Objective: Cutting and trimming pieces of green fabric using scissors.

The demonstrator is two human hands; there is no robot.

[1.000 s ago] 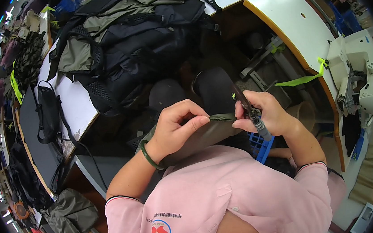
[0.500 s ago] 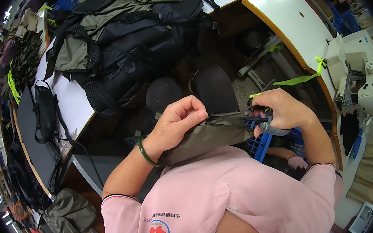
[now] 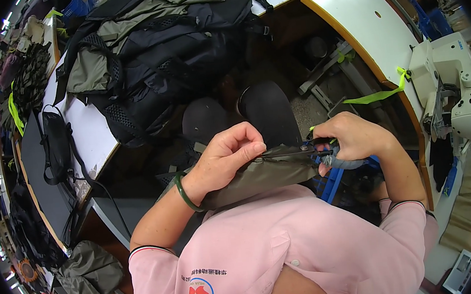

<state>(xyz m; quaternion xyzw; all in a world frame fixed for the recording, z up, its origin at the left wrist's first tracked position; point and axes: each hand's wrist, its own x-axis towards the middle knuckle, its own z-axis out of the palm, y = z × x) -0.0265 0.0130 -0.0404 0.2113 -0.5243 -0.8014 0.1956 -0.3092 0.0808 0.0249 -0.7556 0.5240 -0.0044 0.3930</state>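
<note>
An olive-green fabric piece (image 3: 267, 177) stretches across my lap in front of my pink shirt. My left hand (image 3: 230, 154), with a green bangle on its wrist, pinches the upper edge of this fabric between thumb and fingertips. At the fabric's right end, my right hand (image 3: 351, 138) is closed round dark-handled scissors (image 3: 325, 151). The narrow blades point left along the fabric edge, toward my left fingertips; the dark fabric makes the blade tips hard to make out. Some grey wrapping shows at a finger of the right hand.
Black and olive backpacks (image 3: 164, 57) are heaped on the white table ahead. At the right stands a white sewing machine (image 3: 462, 88) beside a curved tabletop (image 3: 348, 17) with a yellow-green ribbon (image 3: 375, 97). A blue crate (image 3: 332, 184) sits below my right hand. Grey-green fabric (image 3: 91, 271) lies lower left.
My right hand has shifted slightly, and less of the scissor blades shows along the fabric edge. The left hand keeps its pinch in nearly the same place.
</note>
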